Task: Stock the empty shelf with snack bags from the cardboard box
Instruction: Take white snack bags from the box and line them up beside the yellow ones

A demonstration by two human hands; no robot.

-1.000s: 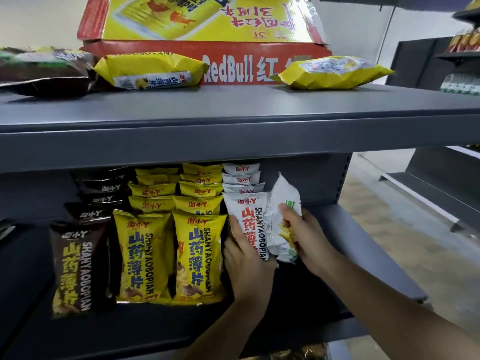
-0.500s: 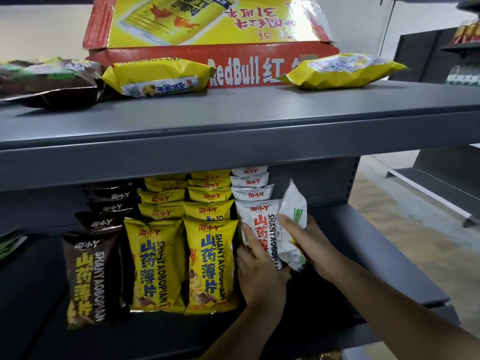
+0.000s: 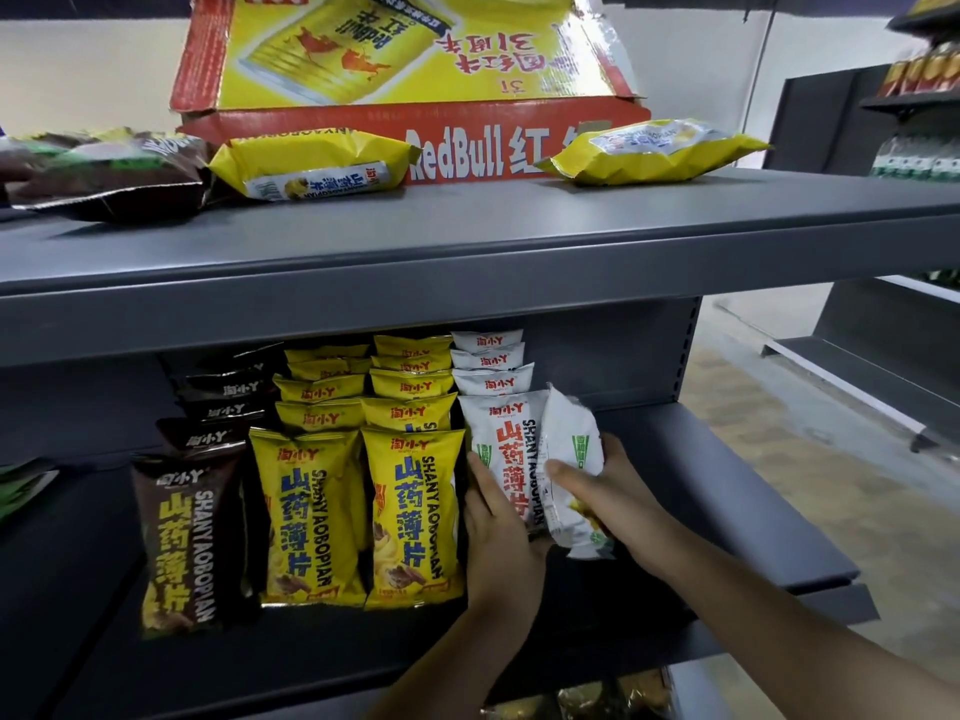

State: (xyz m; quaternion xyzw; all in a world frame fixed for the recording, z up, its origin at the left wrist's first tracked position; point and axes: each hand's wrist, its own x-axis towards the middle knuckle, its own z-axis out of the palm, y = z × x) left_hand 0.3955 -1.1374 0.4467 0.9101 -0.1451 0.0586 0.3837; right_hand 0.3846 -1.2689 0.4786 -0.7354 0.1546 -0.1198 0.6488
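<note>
On the grey middle shelf [image 3: 727, 491] stand rows of snack bags: brown [image 3: 182, 543], two yellow rows [image 3: 410, 517] and a white row [image 3: 506, 449]. My right hand [image 3: 608, 491] grips a white snack bag [image 3: 571, 470], turned edge-on, just right of the front white bag. My left hand [image 3: 498, 522] lies flat against the lower left of that front white bag, fingers spread, pressing it. The red and yellow cardboard box [image 3: 415, 96] sits on the top shelf [image 3: 467, 241] with its flap up.
Loose bags lie on the top shelf: two yellow ones [image 3: 311, 163] [image 3: 654, 148] and a brown one [image 3: 104, 174]. The shelf's right part beside the white row is bare. Another dark shelving unit [image 3: 883, 252] stands to the right across the aisle floor.
The view has tilted up and shifted slightly. My right hand has kept the white bag beside the white row, lowering it a little; my left hand stays against the front white bag.
</note>
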